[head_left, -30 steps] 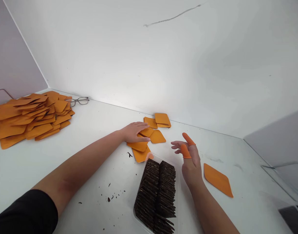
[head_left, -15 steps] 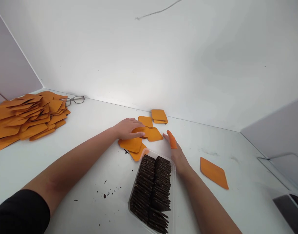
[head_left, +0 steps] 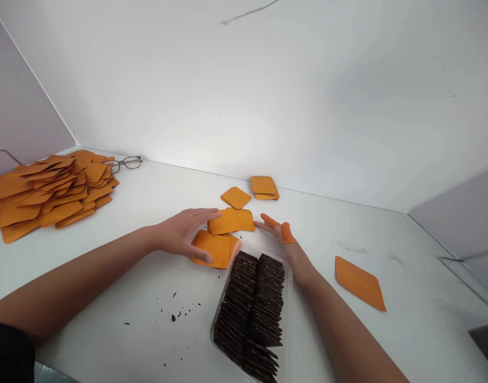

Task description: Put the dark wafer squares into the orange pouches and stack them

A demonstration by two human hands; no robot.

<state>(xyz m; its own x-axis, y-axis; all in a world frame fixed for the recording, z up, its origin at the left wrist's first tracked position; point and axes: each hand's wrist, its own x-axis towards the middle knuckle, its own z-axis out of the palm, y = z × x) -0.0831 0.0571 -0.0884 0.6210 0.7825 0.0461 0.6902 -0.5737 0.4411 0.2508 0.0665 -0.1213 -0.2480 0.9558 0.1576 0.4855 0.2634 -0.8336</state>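
My left hand (head_left: 187,232) is spread over the left ends of some orange paper envelopes (head_left: 231,221), its fingertips at their edge and its thumb over a lower group of envelopes (head_left: 212,247). My right hand (head_left: 288,243) wears orange finger covers and holds nothing I can see. Its fingers are stretched out, one tip close to the right end of the same envelopes. Between my forearms stands a clear plastic tub (head_left: 287,298), packed with two rows of thin dark brown squares (head_left: 236,308). More small envelopes (head_left: 236,197) lie just beyond my hands.
A large heap of orange envelopes (head_left: 64,186) lies at the left beside eyeglasses (head_left: 131,162). A small envelope stack (head_left: 264,187) sits by the back wall. One envelope (head_left: 359,283) lies at the right. Dark crumbs (head_left: 174,317) are scattered left of the tub.
My left hand has shifted left and spread open, uncovering the envelopes it lay on. Those envelopes now lie more in line, and one behind them has turned. My right fingers have moved nearer to them.
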